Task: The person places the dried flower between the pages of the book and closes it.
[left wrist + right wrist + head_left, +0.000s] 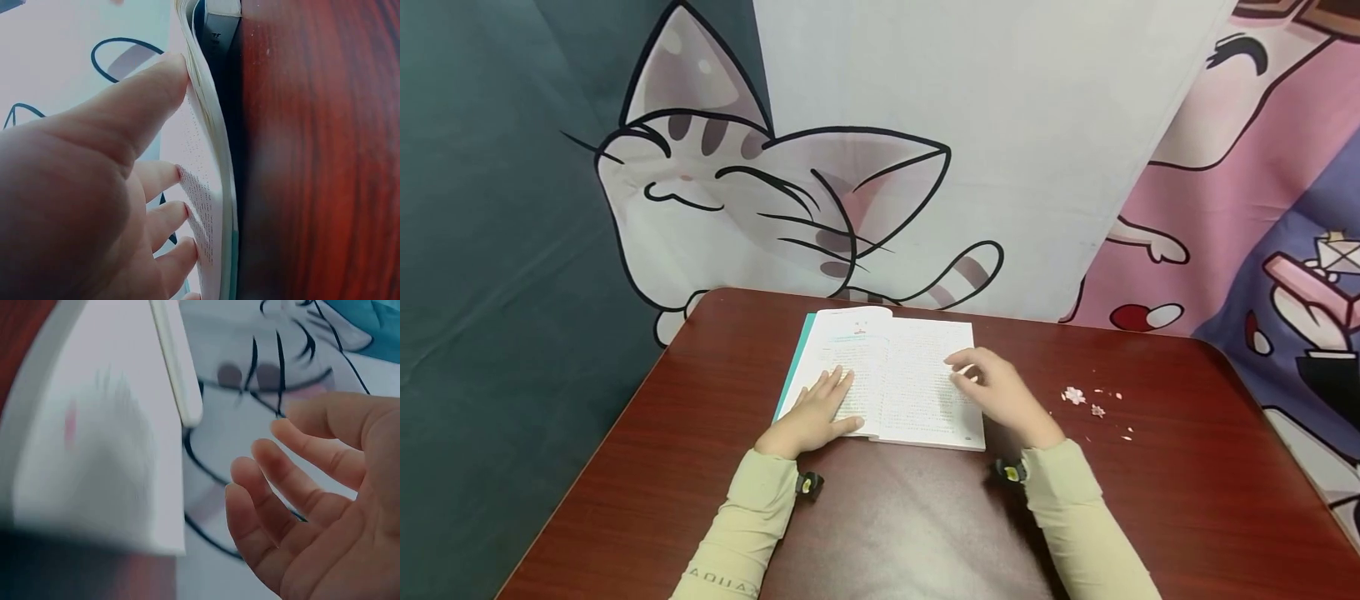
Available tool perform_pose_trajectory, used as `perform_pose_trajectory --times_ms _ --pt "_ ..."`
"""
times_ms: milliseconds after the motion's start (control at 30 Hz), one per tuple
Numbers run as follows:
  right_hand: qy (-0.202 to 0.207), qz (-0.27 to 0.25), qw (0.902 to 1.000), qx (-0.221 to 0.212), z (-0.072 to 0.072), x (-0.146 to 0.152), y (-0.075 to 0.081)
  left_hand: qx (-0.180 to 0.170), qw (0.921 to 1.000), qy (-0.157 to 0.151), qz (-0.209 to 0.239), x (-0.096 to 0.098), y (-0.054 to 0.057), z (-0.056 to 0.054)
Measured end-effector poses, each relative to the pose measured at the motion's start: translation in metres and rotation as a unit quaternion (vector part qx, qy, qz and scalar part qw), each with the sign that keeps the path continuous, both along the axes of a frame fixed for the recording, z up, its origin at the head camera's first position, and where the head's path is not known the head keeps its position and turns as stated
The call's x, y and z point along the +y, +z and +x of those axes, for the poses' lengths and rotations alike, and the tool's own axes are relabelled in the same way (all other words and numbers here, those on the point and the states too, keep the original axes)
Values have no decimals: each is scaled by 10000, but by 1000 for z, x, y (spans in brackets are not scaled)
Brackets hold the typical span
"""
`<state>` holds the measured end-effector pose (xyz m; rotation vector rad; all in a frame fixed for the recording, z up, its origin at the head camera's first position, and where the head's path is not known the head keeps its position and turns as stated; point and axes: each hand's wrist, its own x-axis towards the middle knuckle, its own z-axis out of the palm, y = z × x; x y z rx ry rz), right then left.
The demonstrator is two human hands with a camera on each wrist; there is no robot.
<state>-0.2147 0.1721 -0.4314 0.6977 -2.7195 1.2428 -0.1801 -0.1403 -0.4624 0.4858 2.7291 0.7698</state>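
Observation:
An open book (917, 400) with printed pages and a teal cover edge lies on the table. My left hand (808, 423) rests on its left page, fingers spread; in the left wrist view the thumb (147, 87) touches the paper near the lower end of the book. Over the right page's outer edge hovers my right hand (1000, 396), fingers loosely bent. In the right wrist view this hand (312, 506) holds nothing, and its fingertips are apart from the blurred page (106, 469).
The reddish-brown table (655, 467) has rounded far corners. Right of the book lie small pale flower shapes (1073, 395) and several tiny bits. A cloth backdrop (1015, 108) with cartoon cats hangs behind the table. A strapped device (808, 485) sits at the left wrist.

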Motion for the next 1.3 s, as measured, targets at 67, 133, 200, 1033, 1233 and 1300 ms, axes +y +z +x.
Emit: perform_pose_trajectory --times_ms 67,133,200,1033,1233,1300 --pt "-159 232 9994 209 1 16 2 -7 10000 4 3 0 0 0" --pt "-355 453 9978 315 3 31 3 -11 10000 7 -11 0 -1 0" --pt "-539 615 9961 323 4 46 4 -17 10000 14 -13 1 -1 0" --pt "-1903 1402 9700 -566 0 155 -5 -63 10000 19 -67 0 0 -4" --pt "-1944 1594 9624 -1033 -5 163 -14 -71 10000 46 -27 0 0 -4" --pt "-1924 1646 9606 -1146 -6 165 -16 -57 10000 50 -17 0 -1 -4"
